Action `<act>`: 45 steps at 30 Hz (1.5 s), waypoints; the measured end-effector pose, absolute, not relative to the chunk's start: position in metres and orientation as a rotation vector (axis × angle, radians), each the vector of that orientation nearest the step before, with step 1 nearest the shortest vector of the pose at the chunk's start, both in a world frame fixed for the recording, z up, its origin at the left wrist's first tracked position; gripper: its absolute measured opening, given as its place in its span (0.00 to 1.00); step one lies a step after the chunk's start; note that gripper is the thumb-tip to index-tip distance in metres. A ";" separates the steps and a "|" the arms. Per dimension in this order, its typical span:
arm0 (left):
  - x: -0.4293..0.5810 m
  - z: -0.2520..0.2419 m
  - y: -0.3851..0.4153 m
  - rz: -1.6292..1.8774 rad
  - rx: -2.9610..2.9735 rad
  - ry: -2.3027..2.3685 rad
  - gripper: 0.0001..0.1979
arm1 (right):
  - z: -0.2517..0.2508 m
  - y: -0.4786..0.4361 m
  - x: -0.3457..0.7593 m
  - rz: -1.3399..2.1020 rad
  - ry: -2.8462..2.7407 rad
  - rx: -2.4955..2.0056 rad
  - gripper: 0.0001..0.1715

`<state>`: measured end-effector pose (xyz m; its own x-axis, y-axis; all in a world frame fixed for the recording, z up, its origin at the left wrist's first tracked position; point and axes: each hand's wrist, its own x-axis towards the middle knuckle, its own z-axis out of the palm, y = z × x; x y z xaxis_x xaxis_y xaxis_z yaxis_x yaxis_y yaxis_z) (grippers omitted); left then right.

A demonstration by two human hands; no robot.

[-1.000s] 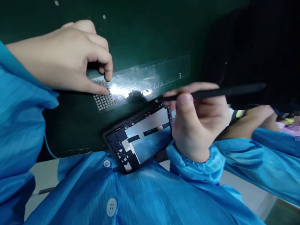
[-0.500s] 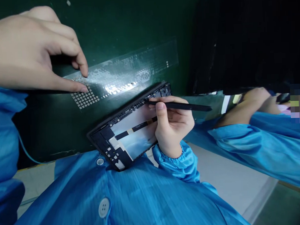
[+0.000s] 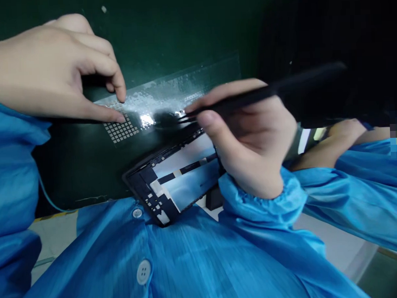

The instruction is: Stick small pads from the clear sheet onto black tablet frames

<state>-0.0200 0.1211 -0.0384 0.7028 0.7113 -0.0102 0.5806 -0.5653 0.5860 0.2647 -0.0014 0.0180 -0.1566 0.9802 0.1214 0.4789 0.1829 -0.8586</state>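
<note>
My left hand (image 3: pixel 52 71) presses thumb and forefinger down on the near end of a clear strip (image 3: pixel 170 98) carrying a grid of small square pads (image 3: pixel 122 129), lying on the dark green mat (image 3: pixel 168 32). My right hand (image 3: pixel 246 138) is closed on black tweezers (image 3: pixel 264 93), whose tips rest over the shiny middle of the strip. Just below them a black device frame (image 3: pixel 168 180) with an open back lies tilted against my blue coat, its right end hidden by my right hand.
Another person's forearm (image 3: pixel 319 155) in a blue sleeve (image 3: pixel 359 191) reaches in at the right. A dark bulky shape (image 3: pixel 327 31) fills the upper right. A pale table edge (image 3: pixel 55 238) shows below the mat, at lower left.
My right hand has lifted the tweezers off the device frame and swung their tips up and left onto the strip. My left hand has stayed pinned on the strip's end.
</note>
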 end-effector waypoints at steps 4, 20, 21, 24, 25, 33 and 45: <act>-0.026 -0.035 0.128 0.178 2.463 0.859 0.42 | 0.000 0.051 0.242 1.319 -1.937 -1.143 0.19; -0.028 -0.040 0.130 0.270 2.372 0.826 0.53 | -0.013 0.058 0.247 1.444 -1.905 -1.042 0.05; -0.028 -0.039 0.130 0.260 2.393 0.832 0.55 | -0.012 0.049 0.253 1.418 -1.768 -1.093 0.06; -0.028 -0.041 0.132 0.217 2.446 0.848 0.54 | -0.015 0.009 0.275 1.009 -1.414 -1.292 0.03; -0.029 -0.042 0.133 0.210 2.455 0.852 0.54 | -0.018 -0.006 0.281 0.819 -1.339 -1.346 0.02; -0.040 -0.054 0.140 0.255 2.525 0.795 0.48 | -0.045 -0.046 0.282 0.457 -1.345 -1.513 0.05; -0.040 -0.055 0.141 0.266 2.504 0.815 0.43 | 0.012 -0.030 0.277 0.569 -1.765 -1.560 0.06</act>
